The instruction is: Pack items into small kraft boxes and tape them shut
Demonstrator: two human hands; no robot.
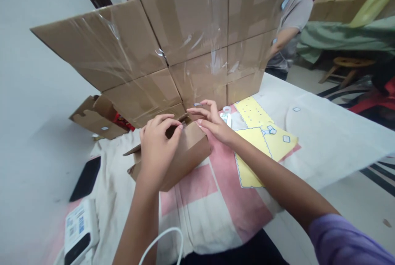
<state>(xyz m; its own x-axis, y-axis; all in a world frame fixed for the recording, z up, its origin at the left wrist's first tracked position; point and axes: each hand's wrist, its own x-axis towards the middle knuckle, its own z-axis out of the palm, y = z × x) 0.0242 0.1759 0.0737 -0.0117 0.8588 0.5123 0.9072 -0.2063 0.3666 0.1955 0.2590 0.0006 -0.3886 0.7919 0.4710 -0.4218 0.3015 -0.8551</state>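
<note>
A small brown cardboard box (pixel 188 156) lies on the cloth in front of me, with a flap sticking out at its left end. Over its top left side is my left hand (pixel 159 139), thumb and index finger brought together in a pinch; whatever lies between the tips is too small to make out. My right hand (pixel 214 123) hovers at the box's far right corner, fingers stretched and apart, holding nothing visible. Just beyond that hand are a roll of tape (pixel 226 109) and a small white item (pixel 226 119).
A large taped cardboard panel (pixel 197 38) stands upright behind the box. Yellow paper sheets (pixel 249 145) lie right. An open carton (pixel 98 117), a black phone-like slab (pixel 85 178) and a white power device (pixel 80 230) with cable sit left. Another person (pixel 288 34) is behind the panel.
</note>
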